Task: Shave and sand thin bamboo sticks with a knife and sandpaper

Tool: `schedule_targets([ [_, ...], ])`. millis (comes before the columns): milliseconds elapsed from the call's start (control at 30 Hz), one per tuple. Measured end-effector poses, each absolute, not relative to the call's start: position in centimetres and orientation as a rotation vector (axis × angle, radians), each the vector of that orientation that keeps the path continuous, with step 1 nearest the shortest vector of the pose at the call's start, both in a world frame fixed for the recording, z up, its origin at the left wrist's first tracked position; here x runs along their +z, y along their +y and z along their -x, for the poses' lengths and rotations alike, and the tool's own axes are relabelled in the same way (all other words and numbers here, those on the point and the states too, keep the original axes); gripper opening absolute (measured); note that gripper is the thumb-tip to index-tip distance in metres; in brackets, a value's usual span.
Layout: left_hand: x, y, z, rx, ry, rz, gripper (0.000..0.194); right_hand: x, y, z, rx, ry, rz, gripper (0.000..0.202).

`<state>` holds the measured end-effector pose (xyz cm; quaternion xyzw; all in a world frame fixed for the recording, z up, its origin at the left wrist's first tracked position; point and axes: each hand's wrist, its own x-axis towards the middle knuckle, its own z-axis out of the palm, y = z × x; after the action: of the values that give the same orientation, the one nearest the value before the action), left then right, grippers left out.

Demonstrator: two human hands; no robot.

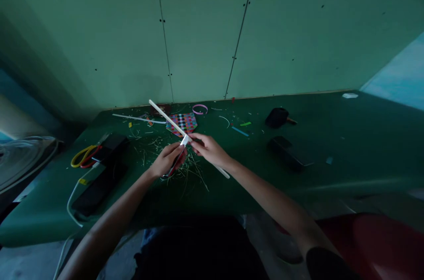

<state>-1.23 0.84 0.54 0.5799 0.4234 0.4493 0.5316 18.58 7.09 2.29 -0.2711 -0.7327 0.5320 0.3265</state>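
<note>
Broadly, a green panelled wall [198, 50] rises beyond the fingers, and a green table [364, 138] spreads below and to both sides of them. Next in size comes a long pale strip [165, 116], held at the fingers of the right hand [212, 149]; it slants from far left of these fingers, passes under the hand and emerges nearer the body. A long dark block [99, 191] lies well left of the left fingers, and a shorter dark object [283, 152] lies well right of the right ones. The right thumb and fingers are pinched on the strip. The left hand [169, 159] is curled around a tool [184, 140] with a bright end and a red edge; that end meets or overlaps the strip just beside the right fingertips, and contact cannot be told. Directly beyond the fingers lies a multicoloured woven piece [188, 121], partly behind the strip. Yellow and red looped handles [79, 156] sit far left of them. Beyond, slightly right, stands a purple ring [200, 106]. Finest of all, thin shavings [195, 174] scatter beneath the fingers.
</note>
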Motion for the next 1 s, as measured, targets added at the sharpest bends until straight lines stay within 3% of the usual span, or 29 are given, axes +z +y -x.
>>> schedule_targets([
  [367, 0.7, 0.8, 1.2, 1.045, 1.033, -1.471, 0.042, 1.0, 6.4, -17.9, 1.489, -1.829, 0.648, 0.032],
  [1000, -0.2, 1.0, 1.0, 1.155, 1.230, -1.551, 0.044, 0.0, 6.5, -17.7, 1.161, -1.833, 0.803, 0.038],
])
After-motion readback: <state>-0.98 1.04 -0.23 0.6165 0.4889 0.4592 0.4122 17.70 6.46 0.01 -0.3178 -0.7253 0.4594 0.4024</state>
